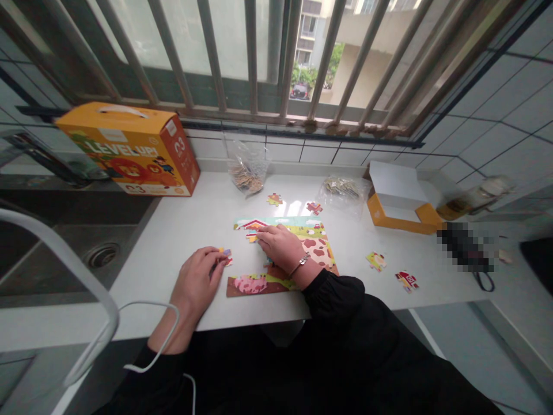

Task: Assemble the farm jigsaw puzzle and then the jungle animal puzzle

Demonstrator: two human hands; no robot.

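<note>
Right, the partly assembled farm jigsaw [317,253] lies flat on the white countertop [151,253], directly in front of the person, with a gap on its left side between the sky strip and the pig strip. Over the middle reaches the right hand [280,245], its fingers bent and drawn close together, tips at the edge of a small jigsaw piece [251,237] by the red roof; whether they pinch it or only press it, I can't tell. Just off the left edge, the left hand [196,279] curls low, thumb and forefinger nearly meeting at a colourful loose piece [227,257], part of it hidden, so the firmness of that hold is unclear too. These look like stiff, very light cardboard, slim enough to want fingertips on opposite edges of the body, away from the knobs, which could bend or fray. On such a glossy top they'd probably slide easily, and the joined part looks liable to shift or split if nudged, so it's best steadied flat under a palm. More loose pieces, the barn piece [406,280] among them, lie around it.
</note>
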